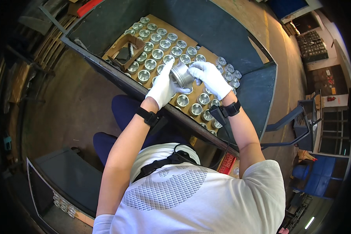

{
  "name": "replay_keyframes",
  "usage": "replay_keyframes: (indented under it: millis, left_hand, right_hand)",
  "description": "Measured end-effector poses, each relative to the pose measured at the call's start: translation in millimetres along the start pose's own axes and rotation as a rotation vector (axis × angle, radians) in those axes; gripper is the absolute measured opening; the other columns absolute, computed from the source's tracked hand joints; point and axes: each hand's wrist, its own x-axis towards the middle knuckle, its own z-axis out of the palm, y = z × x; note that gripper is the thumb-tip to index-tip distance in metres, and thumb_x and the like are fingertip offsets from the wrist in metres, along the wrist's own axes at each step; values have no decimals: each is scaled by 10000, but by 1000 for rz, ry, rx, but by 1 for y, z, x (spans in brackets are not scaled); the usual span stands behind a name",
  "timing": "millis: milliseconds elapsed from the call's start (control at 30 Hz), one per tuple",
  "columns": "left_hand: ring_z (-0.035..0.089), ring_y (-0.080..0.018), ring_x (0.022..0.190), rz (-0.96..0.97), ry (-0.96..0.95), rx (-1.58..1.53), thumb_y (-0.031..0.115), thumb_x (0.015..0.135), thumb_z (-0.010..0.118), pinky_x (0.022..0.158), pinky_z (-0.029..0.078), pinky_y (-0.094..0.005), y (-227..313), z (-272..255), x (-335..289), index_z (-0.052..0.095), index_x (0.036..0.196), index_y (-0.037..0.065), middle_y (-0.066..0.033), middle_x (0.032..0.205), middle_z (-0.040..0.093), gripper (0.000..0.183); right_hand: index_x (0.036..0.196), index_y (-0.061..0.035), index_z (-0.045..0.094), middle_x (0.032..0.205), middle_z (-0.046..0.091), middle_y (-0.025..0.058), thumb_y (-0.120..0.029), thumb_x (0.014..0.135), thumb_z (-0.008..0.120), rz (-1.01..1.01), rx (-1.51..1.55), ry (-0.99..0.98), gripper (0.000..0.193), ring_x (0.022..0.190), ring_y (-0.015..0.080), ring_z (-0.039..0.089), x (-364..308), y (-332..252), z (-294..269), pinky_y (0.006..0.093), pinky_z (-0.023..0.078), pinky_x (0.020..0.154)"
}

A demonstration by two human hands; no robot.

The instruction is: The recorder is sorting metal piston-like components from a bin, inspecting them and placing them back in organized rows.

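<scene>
A silvery metal piston (182, 75), with ring grooves around one end, is held tilted above a dark metal bin. My left hand (162, 87), in a white glove, grips it from the left, its thumb and fingers around the grooved end. From the right my gloved right hand (211, 79) is closed against the piston's other side, its fingertips on the metal. Below both hands, rows of similar pistons (157, 54) stand on brown cardboard (188, 38). The tips of some left fingers are hidden behind the piston.
The bin's near rim (105, 74) runs between my body and the pistons. An open cardboard box (114, 55) with dark contents sits among the left rows. A cart handle (286, 119) juts out at the right. Another bin (64, 171) with pistons stands at lower left.
</scene>
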Motion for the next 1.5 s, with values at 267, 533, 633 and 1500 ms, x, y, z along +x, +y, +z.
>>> replay_keyframes:
  millis: [267, 533, 633, 1500]
  left_hand:
    - [634, -188, 1127, 8, -38, 150, 501, 1030, 530, 879, 527, -453, 1, 5, -6, 565, 1355, 187, -45, 1262, 645, 454]
    - [643, -186, 1122, -45, -113, 13, 450, 1040, 531, 880, 549, -433, 2, -2, 2, 567, 1370, 169, -47, 1268, 656, 435]
    - [628, -240, 1204, -57, -130, -81, 433, 1048, 508, 948, 559, -478, 3, -2, 2, 549, 1381, 153, -73, 1316, 638, 437]
    - [671, -376, 855, -140, -203, -325, 454, 1062, 284, 526, 538, -357, 19, -3, -14, 560, 1331, 5, -272, 1268, 644, 592]
  right_hand:
    - [942, -27, 703, 707, 575, -14, -364, 977, 669, 180, 302, 38, 341, 585, 61, 486, 10, 1, 4, 245, 381, 513]
    - [968, -44, 716, 751, 589, -18, -379, 978, 669, 197, 389, 86, 338, 575, 59, 476, 16, -5, 7, 234, 365, 502]
    - [1024, -35, 729, 811, 668, 11, -374, 986, 656, 132, 384, 129, 349, 614, 69, 527, 16, -1, 2, 241, 397, 543]
    - [996, -19, 712, 793, 683, 37, -361, 1026, 607, 86, 348, 224, 359, 530, 46, 512, -9, -2, -8, 199, 395, 495]
